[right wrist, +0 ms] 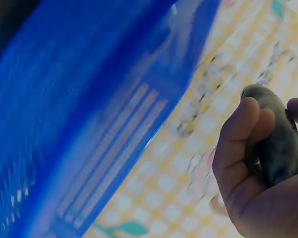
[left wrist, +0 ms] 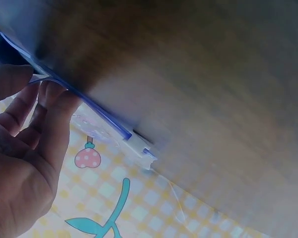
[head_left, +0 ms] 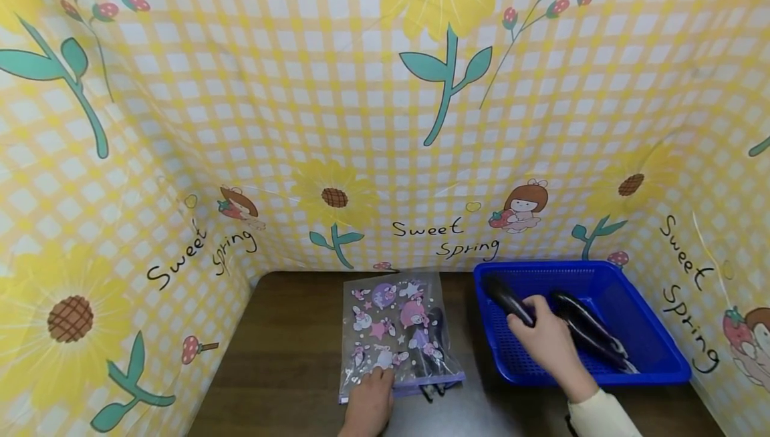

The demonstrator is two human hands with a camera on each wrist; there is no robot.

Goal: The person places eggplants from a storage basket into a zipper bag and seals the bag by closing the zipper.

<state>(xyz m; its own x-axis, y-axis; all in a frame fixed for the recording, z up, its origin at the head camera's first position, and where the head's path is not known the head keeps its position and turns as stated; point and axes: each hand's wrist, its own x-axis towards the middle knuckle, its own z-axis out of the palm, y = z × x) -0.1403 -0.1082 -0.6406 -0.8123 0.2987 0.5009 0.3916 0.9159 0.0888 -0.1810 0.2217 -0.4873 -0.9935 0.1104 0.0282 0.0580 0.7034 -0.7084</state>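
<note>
A clear zip bag [head_left: 385,330] with pink and purple cartoon prints lies flat on the table, its purple zip edge nearest me. My left hand [head_left: 369,400] is at that edge; in the left wrist view its thumb and fingers pinch the purple zip strip [left wrist: 102,111]. A dark, long shape shows through the bag's right side, largely hidden by the prints. My right hand [head_left: 547,337] grips a dark purple eggplant [head_left: 505,295] over the left part of the blue basket [head_left: 656,377]. Fingers curl round the eggplant [right wrist: 278,134] in the right wrist view. Another eggplant [head_left: 586,330] lies inside the basket.
Small dark pieces [head_left: 433,391] stick out at the bag's zip edge. The brown wooden table [head_left: 283,343] extends left of the bag. A yellow checked cloth [head_left: 385,123] with flowers hangs behind the table and along both sides. The basket stands at the right, near the cloth.
</note>
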